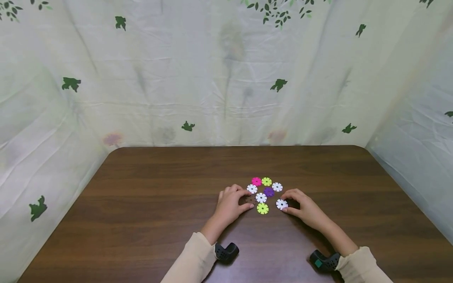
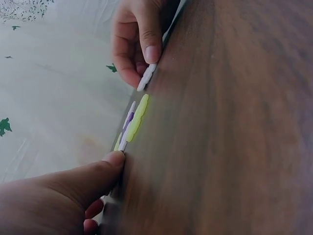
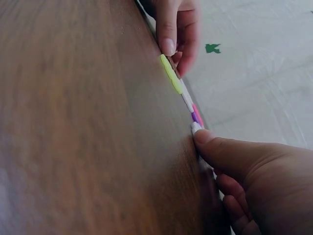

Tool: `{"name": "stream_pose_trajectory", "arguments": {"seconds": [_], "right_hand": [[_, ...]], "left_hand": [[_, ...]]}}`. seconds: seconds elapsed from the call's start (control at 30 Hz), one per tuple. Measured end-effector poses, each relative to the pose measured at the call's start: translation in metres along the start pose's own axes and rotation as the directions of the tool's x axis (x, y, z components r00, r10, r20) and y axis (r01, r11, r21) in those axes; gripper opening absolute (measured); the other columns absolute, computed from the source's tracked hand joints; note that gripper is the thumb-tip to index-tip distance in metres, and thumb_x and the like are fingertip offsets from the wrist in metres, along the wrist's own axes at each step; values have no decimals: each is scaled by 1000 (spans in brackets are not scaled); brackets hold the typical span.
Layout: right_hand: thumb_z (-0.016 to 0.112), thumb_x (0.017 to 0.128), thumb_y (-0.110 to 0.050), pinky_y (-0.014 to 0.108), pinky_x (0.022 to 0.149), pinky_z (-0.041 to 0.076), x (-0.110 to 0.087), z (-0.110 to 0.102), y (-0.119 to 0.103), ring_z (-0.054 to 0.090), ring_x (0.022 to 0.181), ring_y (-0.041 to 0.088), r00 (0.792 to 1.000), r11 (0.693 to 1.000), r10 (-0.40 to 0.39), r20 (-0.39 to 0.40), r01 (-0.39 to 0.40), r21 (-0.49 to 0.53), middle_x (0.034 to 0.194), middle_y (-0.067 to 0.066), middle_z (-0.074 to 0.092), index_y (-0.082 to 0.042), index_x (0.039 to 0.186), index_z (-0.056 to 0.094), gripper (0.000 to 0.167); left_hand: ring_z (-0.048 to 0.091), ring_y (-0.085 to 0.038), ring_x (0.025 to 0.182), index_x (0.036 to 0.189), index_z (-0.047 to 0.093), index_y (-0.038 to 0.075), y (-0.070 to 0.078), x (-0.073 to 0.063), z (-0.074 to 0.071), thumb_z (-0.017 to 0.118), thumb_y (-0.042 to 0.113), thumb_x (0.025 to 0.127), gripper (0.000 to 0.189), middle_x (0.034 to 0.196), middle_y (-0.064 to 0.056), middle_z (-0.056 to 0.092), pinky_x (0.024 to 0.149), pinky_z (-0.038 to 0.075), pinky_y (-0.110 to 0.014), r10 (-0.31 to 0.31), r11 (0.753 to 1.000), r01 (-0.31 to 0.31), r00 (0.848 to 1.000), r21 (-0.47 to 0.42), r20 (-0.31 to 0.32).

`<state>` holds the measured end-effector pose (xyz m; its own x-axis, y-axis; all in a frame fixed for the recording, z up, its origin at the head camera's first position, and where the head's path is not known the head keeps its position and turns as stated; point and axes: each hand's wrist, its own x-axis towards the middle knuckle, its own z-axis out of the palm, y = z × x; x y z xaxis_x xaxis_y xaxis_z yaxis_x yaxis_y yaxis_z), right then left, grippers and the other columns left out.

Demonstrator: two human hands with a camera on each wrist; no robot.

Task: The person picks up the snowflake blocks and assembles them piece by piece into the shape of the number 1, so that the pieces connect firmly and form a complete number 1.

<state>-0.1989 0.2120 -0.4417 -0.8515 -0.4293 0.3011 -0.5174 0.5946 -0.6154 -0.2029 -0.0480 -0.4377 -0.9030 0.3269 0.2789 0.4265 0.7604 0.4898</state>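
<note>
Several flat notched plastic discs lie grouped on the wooden table [image 1: 170, 220] in the head view. At the group's left side my left hand [image 1: 229, 202] pinches a brown disc [image 1: 250, 200] between thumb and index finger. On the right, the thumb and forefinger of my right hand [image 1: 307, 209] grip a white disc [image 1: 281, 204] by its edges, a little apart from the others. A yellow-green disc [image 1: 262, 208] is nearest me, with another white disc [image 1: 261, 197] just behind it. The purple disc [image 1: 269, 192] sits mid-group.
Farther back are a pink disc [image 1: 256, 181], a second yellow-green disc [image 1: 266, 181] and white discs at left [image 1: 252, 189] and right [image 1: 277, 187]. A pale curtain [image 1: 198, 78] with green leaf prints hangs behind the table. Each wrist wears a black camera [image 1: 227, 253].
</note>
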Motion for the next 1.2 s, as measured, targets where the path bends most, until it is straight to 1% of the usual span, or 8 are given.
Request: {"name": "stream_pose_trajectory", "arguments": {"seconds": [0.17, 0.3, 0.47, 0.63, 0.83, 0.97, 1.07, 1.2], "right_hand": [[70, 78, -14, 33, 78, 43, 0, 1, -2, 51, 89, 15, 1000, 999, 26, -1, -26, 38, 96, -3, 54, -10, 100, 58, 26], [69, 79, -8, 27, 70, 44, 2, 2, -3, 50, 80, 13, 998, 995, 57, 7, -58, 78, 87, -3, 55, -9, 100, 56, 25], [65, 81, -5, 28, 68, 44, 5, 1, -5, 51, 77, 15, 995, 987, 100, 5, -100, 124, 84, -1, 56, -6, 101, 57, 22], [64, 82, -3, 27, 66, 44, 8, -3, -10, 52, 75, 15, 990, 978, 142, -4, -140, 153, 82, 1, 57, -4, 97, 58, 16], [65, 82, -5, 25, 65, 45, 13, -10, -19, 53, 72, 12, 993, 976, 117, -31, -109, 188, 80, 0, 57, -6, 92, 58, 12], [65, 82, -6, 26, 64, 47, 20, -14, -27, 54, 72, 15, 993, 969, 105, -44, -92, 231, 80, 2, 57, -6, 92, 58, 12], [65, 82, -7, 26, 65, 47, 27, -18, -34, 54, 73, 16, 993, 964, 100, -55, -83, 253, 82, 4, 57, -5, 92, 58, 13], [64, 82, -7, 25, 65, 47, 35, -22, -47, 53, 74, 17, 994, 963, 85, -61, -67, 261, 83, 4, 58, -4, 93, 58, 13]], "left_hand": [[49, -19, 92, 101, 66, 16, 0, 0, 0, 70, 36, 76, 32, 99, 1, 57, 79, 33, -36, 2, 1000, -2, 1000, -27, -13], [52, -19, 90, 100, 65, 12, 1, 1, 0, 71, 32, 76, 32, 97, 0, 61, 81, 36, -36, 19, 994, -23, 999, -107, -35], [54, -18, 86, 98, 65, 6, 1, 4, -4, 72, 26, 76, 31, 90, -2, 61, 80, 40, -34, 43, 979, -54, 997, -196, -60], [54, -18, 89, 101, 64, 5, 4, 5, -13, 72, 26, 76, 34, 94, -3, 62, 80, 42, -34, 33, 974, -54, 995, -222, -96], [52, -16, 90, 102, 64, 7, 8, 7, -22, 72, 28, 76, 34, 96, -1, 61, 79, 42, -32, 45, 973, -72, 991, -219, -126], [52, -15, 87, 99, 65, 7, 10, 7, -28, 74, 27, 74, 34, 93, 0, 62, 77, 42, -30, 93, 972, -133, 975, -194, -200], [53, -16, 85, 96, 65, 6, 9, 6, -32, 75, 25, 72, 33, 90, 0, 63, 77, 43, -29, 140, 969, -188, 953, -160, -270], [53, -16, 83, 94, 65, 6, 9, 6, -37, 77, 23, 70, 31, 89, -1, 63, 76, 43, -28, 185, 965, -235, 927, -120, -326]]}}
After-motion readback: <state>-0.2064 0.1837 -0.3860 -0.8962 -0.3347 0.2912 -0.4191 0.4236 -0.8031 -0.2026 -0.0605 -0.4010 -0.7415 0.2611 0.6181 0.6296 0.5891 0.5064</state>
